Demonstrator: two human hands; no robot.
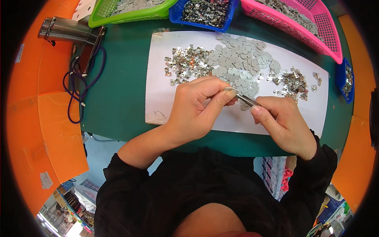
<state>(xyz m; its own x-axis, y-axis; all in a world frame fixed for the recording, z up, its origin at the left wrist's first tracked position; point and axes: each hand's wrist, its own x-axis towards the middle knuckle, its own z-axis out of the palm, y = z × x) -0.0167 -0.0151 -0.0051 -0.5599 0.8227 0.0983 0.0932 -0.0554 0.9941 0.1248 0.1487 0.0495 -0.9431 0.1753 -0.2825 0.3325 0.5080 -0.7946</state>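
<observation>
My left hand (201, 102) is closed, pinching a small flat grey plate (229, 89) between thumb and fingers. In my right hand (282, 120) is a pair of metal tweezers (247, 100), its tip touching the edge of that plate. Any small part at the tip is too tiny to make out. Both hands are over a white sheet (162, 98). Beyond them lies a pile of grey plates (242, 59). To its left is a heap of small shiny metal parts (189, 63), and to its right a second heap of metal parts (295, 83).
Along the back of the green table (114, 91) stand a green basket (134, 18), a blue tray (197, 24) and a pink basket (292, 35), all filled with parts. A small blue bin (346, 81) is at the right. A steel cylinder (69, 29) and dark cable (98, 71) lie left.
</observation>
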